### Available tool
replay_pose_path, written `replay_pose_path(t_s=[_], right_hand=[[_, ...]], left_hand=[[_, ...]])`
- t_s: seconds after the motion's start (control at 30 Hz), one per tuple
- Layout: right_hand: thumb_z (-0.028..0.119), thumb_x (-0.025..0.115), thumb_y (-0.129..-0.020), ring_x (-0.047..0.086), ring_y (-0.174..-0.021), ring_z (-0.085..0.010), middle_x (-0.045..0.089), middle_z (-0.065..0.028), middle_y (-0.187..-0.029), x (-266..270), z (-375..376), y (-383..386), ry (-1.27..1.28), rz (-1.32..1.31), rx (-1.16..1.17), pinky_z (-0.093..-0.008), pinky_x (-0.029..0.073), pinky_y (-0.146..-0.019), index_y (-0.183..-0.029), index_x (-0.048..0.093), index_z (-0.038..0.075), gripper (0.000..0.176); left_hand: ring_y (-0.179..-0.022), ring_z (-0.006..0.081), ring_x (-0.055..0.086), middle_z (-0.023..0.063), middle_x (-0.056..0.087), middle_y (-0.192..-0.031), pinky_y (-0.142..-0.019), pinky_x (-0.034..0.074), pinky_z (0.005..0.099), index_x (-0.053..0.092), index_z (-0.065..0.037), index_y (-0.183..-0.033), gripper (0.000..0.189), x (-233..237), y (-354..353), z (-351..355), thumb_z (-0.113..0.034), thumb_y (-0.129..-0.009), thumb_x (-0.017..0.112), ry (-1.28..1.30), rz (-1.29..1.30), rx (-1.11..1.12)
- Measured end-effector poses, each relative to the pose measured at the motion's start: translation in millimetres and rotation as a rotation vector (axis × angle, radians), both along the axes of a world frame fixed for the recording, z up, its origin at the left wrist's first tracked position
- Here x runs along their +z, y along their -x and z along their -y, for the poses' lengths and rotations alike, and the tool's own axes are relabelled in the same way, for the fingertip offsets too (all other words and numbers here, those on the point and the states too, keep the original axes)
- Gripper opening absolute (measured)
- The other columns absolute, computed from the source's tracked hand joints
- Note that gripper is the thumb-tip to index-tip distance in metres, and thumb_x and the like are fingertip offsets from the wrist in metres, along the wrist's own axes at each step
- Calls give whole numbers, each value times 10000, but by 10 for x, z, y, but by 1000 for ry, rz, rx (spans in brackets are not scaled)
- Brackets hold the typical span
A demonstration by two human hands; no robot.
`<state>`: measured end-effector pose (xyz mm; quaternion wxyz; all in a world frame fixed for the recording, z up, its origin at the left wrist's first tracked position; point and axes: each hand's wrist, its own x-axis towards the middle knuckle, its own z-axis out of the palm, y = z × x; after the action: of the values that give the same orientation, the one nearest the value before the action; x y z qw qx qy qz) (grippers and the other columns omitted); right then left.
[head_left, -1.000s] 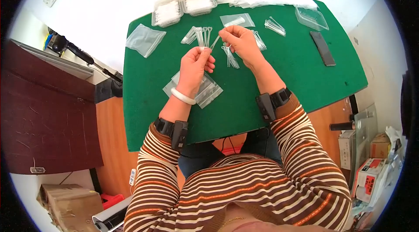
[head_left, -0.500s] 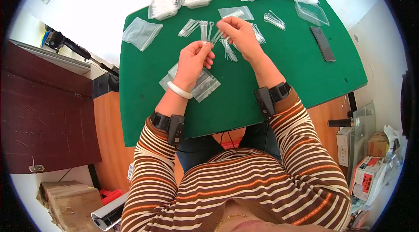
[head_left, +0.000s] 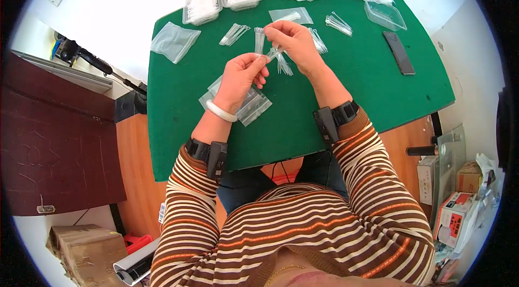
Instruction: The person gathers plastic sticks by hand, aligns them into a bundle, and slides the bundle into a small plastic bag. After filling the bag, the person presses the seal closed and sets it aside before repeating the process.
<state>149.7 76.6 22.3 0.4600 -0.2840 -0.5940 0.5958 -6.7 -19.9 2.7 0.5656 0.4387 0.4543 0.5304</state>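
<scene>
My left hand (head_left: 246,75) is closed, thumb against fingers, on thin clear or silvery sticks with small looped ends (head_left: 259,41), which point up from the pinch. Close by on the right, my right hand (head_left: 294,44) is closed too, its fingertips at the looped ends. More thin sticks show between the two hands; which hand holds each is hard to see. Below my right hand lies a fanned bunch of sticks (head_left: 284,65). Under my left wrist are clear plastic bags (head_left: 254,106). Another small pile of looped sticks (head_left: 234,34) rests to the left.
Two clear tubs (head_left: 190,19) of white sticks stand at the back left. A plastic bag (head_left: 175,42) lies left; further stick piles (head_left: 339,25) lie right. A clear tray (head_left: 386,17) and a phone (head_left: 399,53) sit at the right of the green table (head_left: 367,92).
The stick bundle in my left hand has shifted slightly right. My right fingertips have moved slightly left and down, to the bundle's top. A stick that stood apart beside it no longer shows separately.
</scene>
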Motion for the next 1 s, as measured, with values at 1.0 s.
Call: replay_pose_path(t_s=[1.0], right_hand=[[255,711,-891,515,-693,-40,598,40,-785,18,18,7,-34,-5,-56,-204,419,-587,-901,670,48,211]], left_hand=[[-618,99,611,33,670,-776,-542,472,210,670,-31,-989,191,6,2,-3,-218,-953,652,-7,16,49]])
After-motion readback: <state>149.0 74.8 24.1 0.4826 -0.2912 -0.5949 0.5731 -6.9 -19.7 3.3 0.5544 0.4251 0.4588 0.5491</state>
